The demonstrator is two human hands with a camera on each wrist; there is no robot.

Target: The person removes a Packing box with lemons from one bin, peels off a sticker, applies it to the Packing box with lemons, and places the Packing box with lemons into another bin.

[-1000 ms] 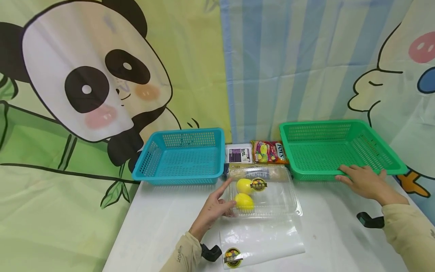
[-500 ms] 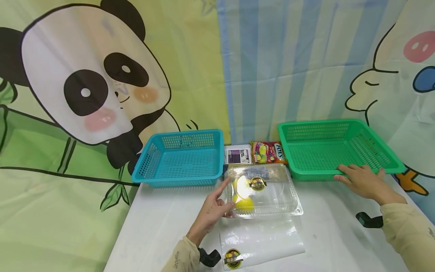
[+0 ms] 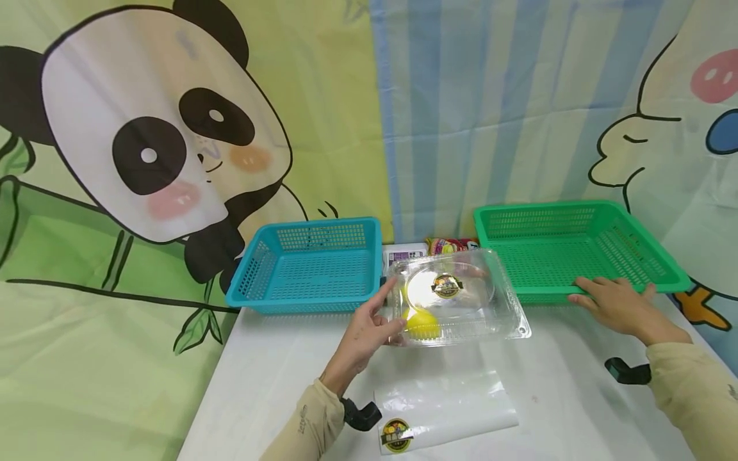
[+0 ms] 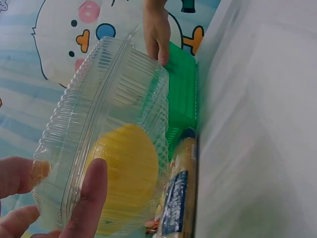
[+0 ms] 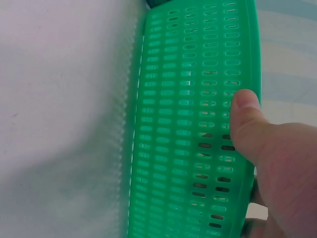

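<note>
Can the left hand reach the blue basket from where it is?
Probably yes. The blue basket sits just beyond the left hand with nothing between them, but that hand grips the clear fruit box, so it would have to let go first.

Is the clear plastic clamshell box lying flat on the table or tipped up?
Tipped up: the left hand grips the clear plastic clamshell box by its left edge, its far side raised off the white table.

– Can any writing be read on the table?
– Hardly. The round sticker (image 3: 446,286) on the clear box (image 3: 461,301) bears small characters, too fine to read.
– And at six o'clock from it?
– The same kind of sticker (image 3: 395,435) on the plastic bag (image 3: 446,410), equally illegible. The white packet (image 3: 403,257) shows only a blurred purple label.
</note>
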